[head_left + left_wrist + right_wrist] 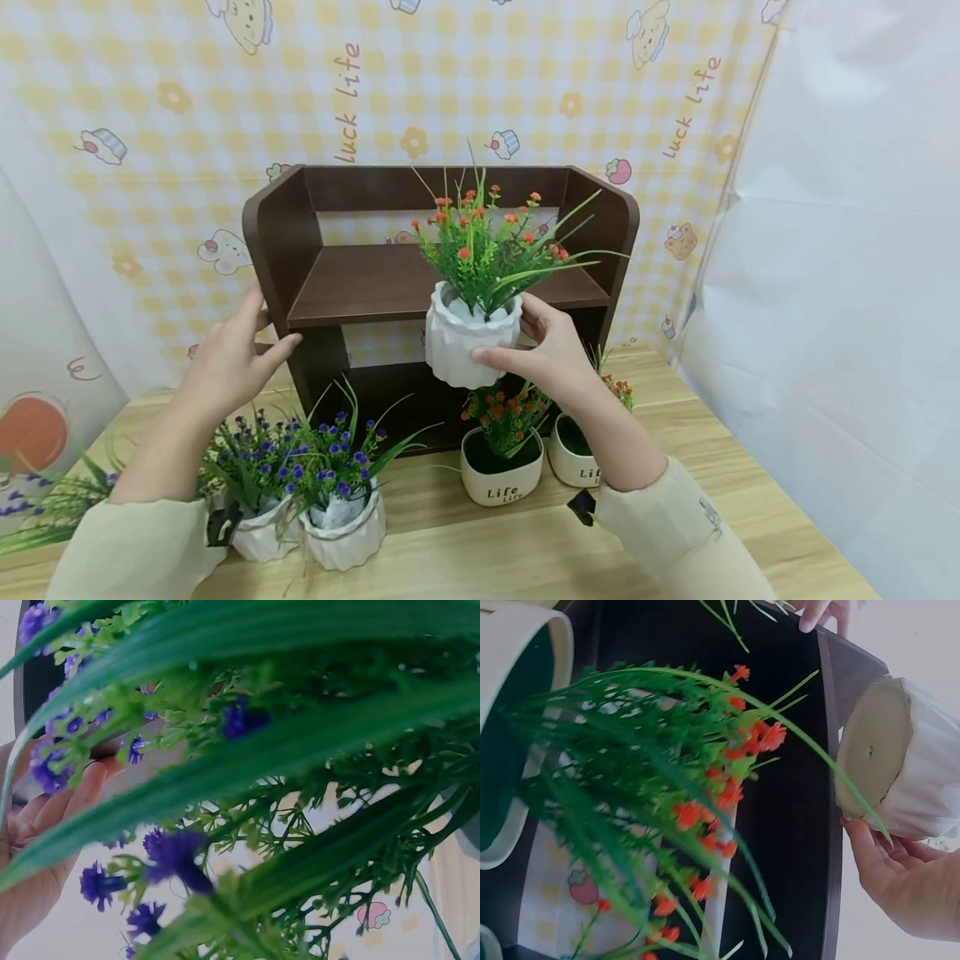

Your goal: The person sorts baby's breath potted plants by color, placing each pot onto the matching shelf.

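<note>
One pot is gripped by the right hand; the left hand holds the shelf. Likely lifting; placing needs care.

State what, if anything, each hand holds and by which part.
The right hand holds the white pot of orange flowers by its side, thumb in front. The left hand only touches the side of the shelf.

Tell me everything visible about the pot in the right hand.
The white pot, ceramic-looking, has fluted sides, a wavy rim and a flat base with a small dark central spot. White filler inside surrounds an orange-red-flowered plant with long grassy leaves. Gripped at its side by the right hand, it hangs roughly upright before the brown shelf.
</note>
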Demonstrator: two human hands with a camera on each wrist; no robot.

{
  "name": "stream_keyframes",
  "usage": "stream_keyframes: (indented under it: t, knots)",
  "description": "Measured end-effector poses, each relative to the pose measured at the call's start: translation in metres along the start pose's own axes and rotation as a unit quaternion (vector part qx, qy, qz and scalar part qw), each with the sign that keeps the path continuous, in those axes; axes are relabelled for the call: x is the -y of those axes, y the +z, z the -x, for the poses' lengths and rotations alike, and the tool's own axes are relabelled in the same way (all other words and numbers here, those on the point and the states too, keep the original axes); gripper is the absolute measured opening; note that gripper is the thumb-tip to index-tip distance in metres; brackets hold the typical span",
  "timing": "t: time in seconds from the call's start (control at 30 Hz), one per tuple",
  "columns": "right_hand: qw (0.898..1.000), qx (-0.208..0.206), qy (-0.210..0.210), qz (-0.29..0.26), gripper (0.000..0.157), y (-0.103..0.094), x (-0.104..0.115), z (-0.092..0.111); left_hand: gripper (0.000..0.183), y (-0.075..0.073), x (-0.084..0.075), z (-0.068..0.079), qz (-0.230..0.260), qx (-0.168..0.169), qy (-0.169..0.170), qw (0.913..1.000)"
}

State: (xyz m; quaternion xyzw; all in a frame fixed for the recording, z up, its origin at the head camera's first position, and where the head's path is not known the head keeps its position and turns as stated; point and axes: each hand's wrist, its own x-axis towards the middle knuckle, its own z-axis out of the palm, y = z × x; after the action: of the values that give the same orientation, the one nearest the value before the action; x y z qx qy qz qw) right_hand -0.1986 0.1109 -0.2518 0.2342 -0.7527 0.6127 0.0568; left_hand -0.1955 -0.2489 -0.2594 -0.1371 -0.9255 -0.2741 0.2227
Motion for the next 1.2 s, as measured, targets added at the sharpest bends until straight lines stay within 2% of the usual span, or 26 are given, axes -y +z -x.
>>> stream_keyframes:
  t: [0.3, 0.77, 1.0, 1.2]
  knots:
    - [0.999, 0.020, -0.019, -0.038, 0.059, 0.018, 0.008, -0.020, 0.066, -0.001, 0.002, 0.001, -0.003, 0.004, -0.005, 1.0000]
    - [0.996, 0.047, -0.032, -0.074, 0.064, 0.051, 0.023, -0.048, 0.064, -0.002, 0.002, 0.003, 0.001, 0.005, -0.009, 1.0000]
    - [0.997, 0.052, -0.018, -0.047, 0.070, 0.060, 0.029, -0.060, 0.068, -0.001, 0.002, 0.003, 0.008, 0.004, -0.003, 1.0000]
    - [0.998, 0.050, -0.032, -0.027, 0.073, 0.068, 0.035, -0.073, 0.069, -0.002, 0.000, 0.000, 0.006, 0.006, -0.001, 1.0000]
